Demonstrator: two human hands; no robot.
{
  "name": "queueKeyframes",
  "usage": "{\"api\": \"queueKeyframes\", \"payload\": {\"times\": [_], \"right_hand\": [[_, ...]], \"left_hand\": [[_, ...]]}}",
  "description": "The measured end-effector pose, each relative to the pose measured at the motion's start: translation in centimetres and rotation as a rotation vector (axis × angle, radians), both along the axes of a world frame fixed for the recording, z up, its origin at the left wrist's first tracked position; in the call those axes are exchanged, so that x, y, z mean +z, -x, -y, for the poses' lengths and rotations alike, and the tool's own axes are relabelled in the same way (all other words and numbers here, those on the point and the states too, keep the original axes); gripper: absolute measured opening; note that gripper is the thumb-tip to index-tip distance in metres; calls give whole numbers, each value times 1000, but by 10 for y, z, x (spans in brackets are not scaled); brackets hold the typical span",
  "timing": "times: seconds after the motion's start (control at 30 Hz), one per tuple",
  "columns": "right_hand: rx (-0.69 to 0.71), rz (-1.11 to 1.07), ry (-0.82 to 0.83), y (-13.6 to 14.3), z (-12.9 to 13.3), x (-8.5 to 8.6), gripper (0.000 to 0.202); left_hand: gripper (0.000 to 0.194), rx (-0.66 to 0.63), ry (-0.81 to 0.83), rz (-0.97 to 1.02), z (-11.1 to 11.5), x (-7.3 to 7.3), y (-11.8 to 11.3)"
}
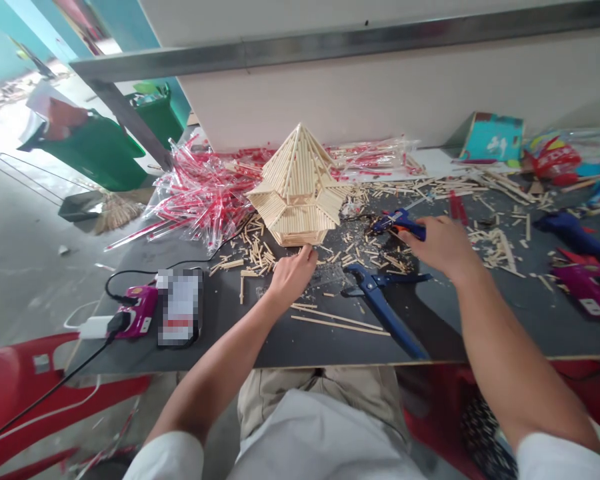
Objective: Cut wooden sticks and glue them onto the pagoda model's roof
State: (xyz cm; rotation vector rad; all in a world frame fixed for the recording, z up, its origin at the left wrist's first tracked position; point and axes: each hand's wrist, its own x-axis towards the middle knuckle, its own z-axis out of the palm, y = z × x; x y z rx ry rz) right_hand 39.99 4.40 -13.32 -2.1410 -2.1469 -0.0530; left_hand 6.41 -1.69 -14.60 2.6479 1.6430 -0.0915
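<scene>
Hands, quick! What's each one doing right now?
Left hand: curled at the front of the pagoda-shaped stick model; can't tell if it's gripping.
Right hand: closed, holding the blue glue gun.

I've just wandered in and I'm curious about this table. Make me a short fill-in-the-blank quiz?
1. The right hand holds a glue gun that is mostly ____.
2. Between the stick model and the cutter, the left hand is at the ____.
3. From the wearer's view, the phone lies to the cutter's ____.
4. The bins are ____.

Missing words: blue; stick model; left; green.
</scene>
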Motion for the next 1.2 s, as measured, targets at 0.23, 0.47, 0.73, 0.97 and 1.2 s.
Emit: {"api": "queueKeyframes", "payload": {"times": [0.23,0.47,0.73,0.97,1.2], "right_hand": [[-19,66,131,-7,-36,-26,57],[-35,12,216,-15,-36,-20,53],[-206,-228,65,0,-20,-17,60],[-346,-513,-256,20,-7,-21,54],[-136,-592,-525,72,-9,30,55]], "left_hand": [[33,37,-14,22,-1,1,6],[52,64,-24,125,-2,-5,10],[41,12,14,142,-2,-9,7],[41,53,31,160,2,-7,6],[45,52,18,-2,6,-1,-2]]}}
